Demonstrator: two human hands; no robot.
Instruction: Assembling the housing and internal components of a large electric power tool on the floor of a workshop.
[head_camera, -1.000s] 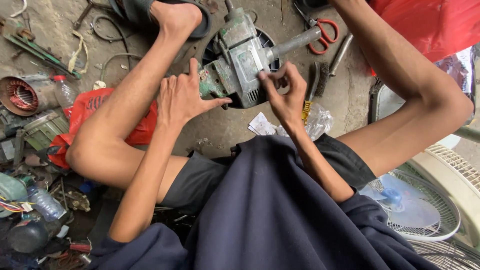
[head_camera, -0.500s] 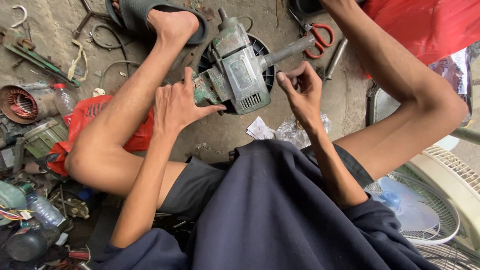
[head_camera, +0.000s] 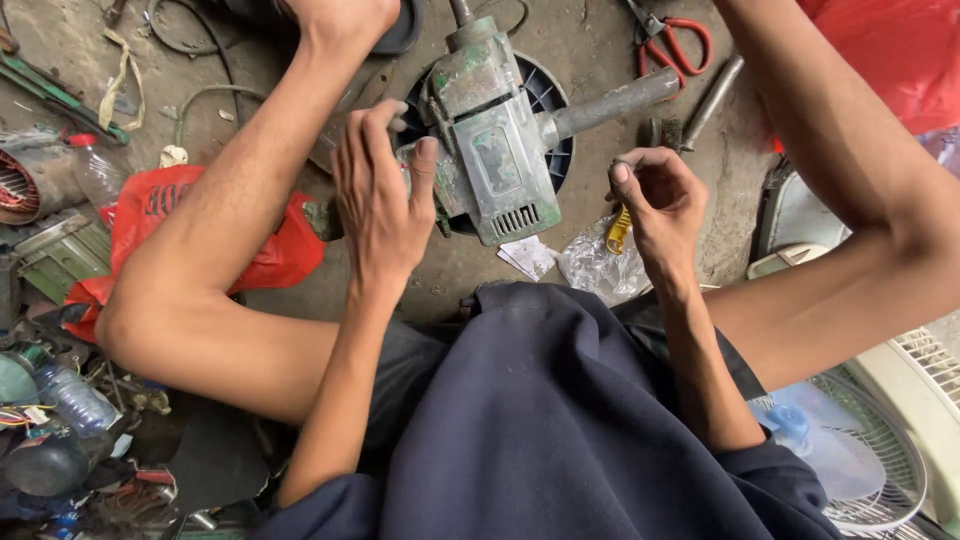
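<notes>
Both hands have shifted in the last second. The left hand (head_camera: 385, 205), which lay splayed beside the worn green power tool (head_camera: 490, 150), now presses flat against that tool's left flank, fingers together and extended, steadying the body rather than wrapping it. The right hand (head_camera: 655, 195) has come off the housing and hangs just right of it, its grip pinched together on a small dark part (head_camera: 622, 163) too tiny to identify. The tool rests on a black fan guard (head_camera: 545, 95) on the concrete floor (head_camera: 600, 40), side handle (head_camera: 615, 103) pointing toward the right hand. Red-handled pliers (head_camera: 680, 40) lie beyond; a crumpled plastic bag (head_camera: 595, 265) sits beneath the right wrist.
</notes>
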